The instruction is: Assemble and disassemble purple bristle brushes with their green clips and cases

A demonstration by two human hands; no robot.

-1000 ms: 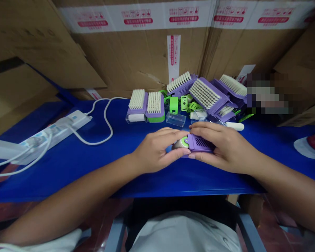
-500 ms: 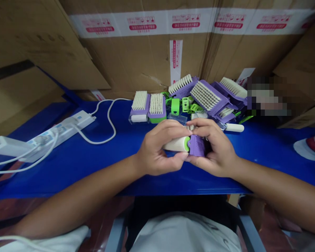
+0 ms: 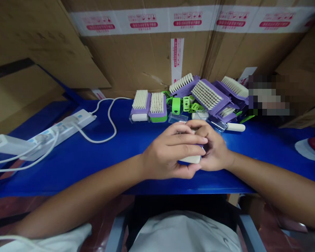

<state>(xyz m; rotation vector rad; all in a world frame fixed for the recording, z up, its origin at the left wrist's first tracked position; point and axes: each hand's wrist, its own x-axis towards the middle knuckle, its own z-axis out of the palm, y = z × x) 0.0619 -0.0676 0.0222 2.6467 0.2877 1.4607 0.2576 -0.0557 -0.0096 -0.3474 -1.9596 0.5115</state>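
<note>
Head view: the left hand (image 3: 170,152) and right hand (image 3: 212,147) curl closed around a small purple-and-white brush (image 3: 190,159), fingers overlapping snugly, over the blue tabletop (image 3: 68,171), near a heap of purple brushes (image 3: 207,94).

desk (image 3: 68,178): bright blue
brushes (image 3: 207,94): purple backs, with cream bristles in neat rows
held brush (image 3: 191,159): white, with a little bit of purple
small parts (image 3: 176,105): bright green
boxes (image 3: 136,59): brown, with a white tape band and a red print pattern
power strip (image 3: 68,126): white
cord (image 3: 109,120): white
</note>
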